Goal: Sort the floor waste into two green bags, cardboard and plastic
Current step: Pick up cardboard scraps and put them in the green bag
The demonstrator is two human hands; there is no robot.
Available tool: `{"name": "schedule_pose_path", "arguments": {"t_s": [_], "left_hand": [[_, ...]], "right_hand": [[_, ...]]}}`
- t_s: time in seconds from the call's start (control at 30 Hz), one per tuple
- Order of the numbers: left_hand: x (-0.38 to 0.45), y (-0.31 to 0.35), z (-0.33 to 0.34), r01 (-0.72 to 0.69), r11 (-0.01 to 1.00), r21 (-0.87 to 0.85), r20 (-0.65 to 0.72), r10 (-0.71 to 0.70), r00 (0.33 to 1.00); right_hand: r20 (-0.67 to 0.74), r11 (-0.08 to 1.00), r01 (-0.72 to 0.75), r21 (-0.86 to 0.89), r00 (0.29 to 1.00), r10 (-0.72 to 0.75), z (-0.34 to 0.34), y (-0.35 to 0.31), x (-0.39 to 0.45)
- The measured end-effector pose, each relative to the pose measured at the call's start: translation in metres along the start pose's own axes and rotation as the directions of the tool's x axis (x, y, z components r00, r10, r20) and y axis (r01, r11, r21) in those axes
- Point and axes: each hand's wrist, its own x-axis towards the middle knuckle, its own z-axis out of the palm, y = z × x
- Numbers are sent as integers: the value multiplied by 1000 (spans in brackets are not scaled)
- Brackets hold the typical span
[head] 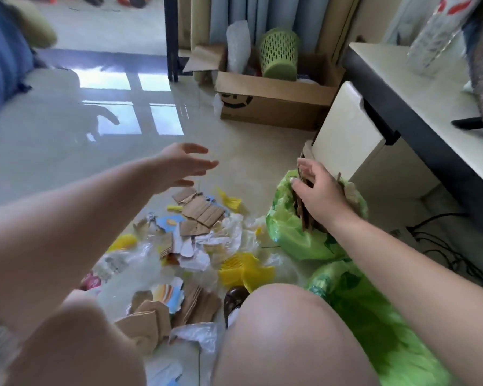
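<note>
Two hands: left hand splayed, right hand gripping cardboard.

Near green bag cut by frame btm.

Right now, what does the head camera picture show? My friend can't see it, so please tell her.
A person's right hand pushes cardboard pieces into a green bag on the floor, while the open left hand hovers over a pile of torn cardboard, clear plastic and yellow scraps. A second green bag lies closer, beside the knee.
</note>
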Motion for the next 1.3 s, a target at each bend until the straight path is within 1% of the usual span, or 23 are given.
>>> {"name": "schedule_pose_path", "arguments": {"t_s": [0.07, 0.13, 0.2, 0.37, 0.47, 0.57, 0.63, 0.7, 0.77, 0.87, 0.97, 1.07, 1.13, 1.17, 1.23, 1.3], "left_hand": [[-9, -11, -30, 16, 1000, 20, -51, -15, 999], [-10, -25, -50, 45, 997, 60, -75, -40, 996], [-2, -40, -60, 78, 992, 103, -70, -71, 995], [54, -73, -62, 117, 970, 211, -52, -108, 993], [95, -95, -53, 79, 943, 323, -11, -79, 997], [134, -128, -37, 45, 869, 492, 26, -67, 997], [158, -154, -24, 24, 823, 567, 62, -72, 995], [177, -179, -11, -14, 769, 639, 92, -58, 994], [190, -201, 6, -51, 703, 710, 128, -57, 990], [203, -234, 28, -65, 613, 787, 136, -70, 988], [208, -259, 39, -75, 570, 818, 133, -61, 989], [211, -267, 39, -67, 506, 860, 86, -15, 996], [212, -265, 37, -58, 507, 860, 64, 5, 998], [213, -264, 34, -52, 522, 851, 58, 6, 998], [217, -264, 26, -48, 582, 811, 56, 5, 998], [220, -260, 12, -23, 691, 723, 51, -20, 998]], "right_hand": [[114, 998, 61, -31, 992, -57, 24, -18, -4], [245, 995, 83, -56, 967, -67, 52, -27, -2], [331, 992, 79, -93, 943, -44, 79, -29, 7], [452, 979, 17, -203, 888, 78, 135, -12, 52], [467, 952, -2, -306, 871, 152, 165, 8, 87], [492, 906, -30, -422, 832, 256, 199, 34, 121], [523, 865, -1, -501, 797, 304, 224, 53, 141], [536, 829, 40, -557, 781, 322, 249, 71, 157], [529, 813, 50, -581, 782, 330, 272, 85, 165], [514, 807, 59, -587, 798, 315, 299, 109, 165], [474, 781, 61, -621, 823, 313, 310, 126, 160], [402, 753, 35, -657, 861, 311, 311, 129, 162], [360, 791, -31, -611, 879, 313, 309, 129, 167], [362, 832, -73, -550, 877, 316, 307, 128, 169], [411, 914, -196, -356, 845, 341, 301, 124, 176], [431, 924, -362, -126, 818, 380, 290, 118, 185]]}}
